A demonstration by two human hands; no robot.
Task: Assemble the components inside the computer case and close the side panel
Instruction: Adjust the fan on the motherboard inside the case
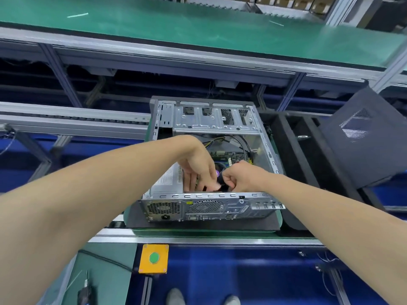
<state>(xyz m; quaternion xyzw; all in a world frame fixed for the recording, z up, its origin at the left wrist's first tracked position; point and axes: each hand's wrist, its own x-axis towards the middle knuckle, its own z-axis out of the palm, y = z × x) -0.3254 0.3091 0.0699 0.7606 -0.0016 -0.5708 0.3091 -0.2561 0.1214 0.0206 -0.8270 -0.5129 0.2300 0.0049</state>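
Observation:
An open silver computer case (211, 204) lies on its side on a green pallet, rear panel toward me. Inside I see the power supply (168, 180) at the left, the green motherboard (229, 155) and black and yellow cables (236, 138). My left hand (198, 166) and my right hand (239, 176) meet inside the case near its rear edge. Both pinch a small black part with a purple spot (218, 173), probably the cooler fan. The dark side panel (361, 137) leans upright at the right, off the case.
A yellow box with a green button (154, 258) sits on the bench front below the case. An electric screwdriver (84, 292) lies at the lower left. Conveyor rails (72, 119) run left, a green shelf (198, 25) hangs above, and black foam trays (293, 164) stand right of the case.

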